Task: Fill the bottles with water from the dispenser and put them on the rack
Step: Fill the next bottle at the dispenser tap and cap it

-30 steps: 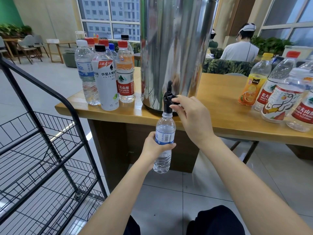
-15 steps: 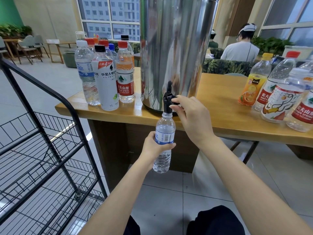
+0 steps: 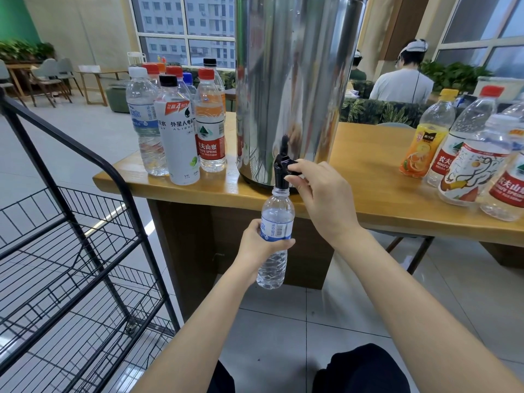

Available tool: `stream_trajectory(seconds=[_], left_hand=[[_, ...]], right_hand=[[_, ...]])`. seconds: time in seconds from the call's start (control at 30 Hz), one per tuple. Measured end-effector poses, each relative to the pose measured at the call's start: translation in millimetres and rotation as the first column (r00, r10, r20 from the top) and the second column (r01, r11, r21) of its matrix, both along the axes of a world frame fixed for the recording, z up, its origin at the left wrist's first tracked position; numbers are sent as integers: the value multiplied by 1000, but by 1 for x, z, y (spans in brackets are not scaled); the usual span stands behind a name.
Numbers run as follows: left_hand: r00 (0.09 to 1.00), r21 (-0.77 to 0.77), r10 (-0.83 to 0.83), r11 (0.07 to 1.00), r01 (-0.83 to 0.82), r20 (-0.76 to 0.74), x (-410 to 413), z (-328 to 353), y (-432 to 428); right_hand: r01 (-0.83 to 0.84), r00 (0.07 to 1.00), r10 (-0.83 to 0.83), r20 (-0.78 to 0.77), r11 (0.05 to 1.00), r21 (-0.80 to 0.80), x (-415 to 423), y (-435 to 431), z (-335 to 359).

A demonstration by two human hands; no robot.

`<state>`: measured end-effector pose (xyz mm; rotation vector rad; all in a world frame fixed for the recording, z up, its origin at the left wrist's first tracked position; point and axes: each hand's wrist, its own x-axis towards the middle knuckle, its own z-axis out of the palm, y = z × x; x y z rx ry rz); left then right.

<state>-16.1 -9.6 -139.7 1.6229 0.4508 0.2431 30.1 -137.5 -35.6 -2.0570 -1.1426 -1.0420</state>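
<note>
Wooden table (image 3: 368,148) w/ a tall steel dispenser (image 3: 292,80) standing near its front edge; big windows & a seated person (image 3: 402,83) in the bg. Black tap (image 3: 280,172) sticks out low on the dispenser's front, over the table edge. Left hand (image 3: 256,246) grips the clear bottle (image 3: 276,221) round its blue-&-white label, fingers & thumb wrapped right round it. Bottle is upright, uncapped, held in the air in front of the table & mostly below its top, mouth right under the tap spout, touching or v. nearly so. Can't tell the water level inside. Right hand (image 3: 323,199) is on the tap, fingers & thumb curled round its lever, grasping it. Left of the dispenser a cluster of capped bottles (image 3: 181,137) stands at the table corner: red, black, white & blue caps. Right end of the table has more bottles (image 3: 476,165), incl. an orange-juice one w/ a yellow cap. Black wire rack (image 3: 88,248) stands on the tiled floor at left, beside the table corner, apart from the held bottle
</note>
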Motion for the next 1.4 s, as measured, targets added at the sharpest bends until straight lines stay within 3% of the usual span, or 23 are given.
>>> stream_trajectory(seconds=[1.4], left_hand=[[1000, -23, -2, 1000, 2, 20, -1, 1, 1]], right_hand=[[13, 1000, -13, -6, 1000, -3, -2, 0, 1]])
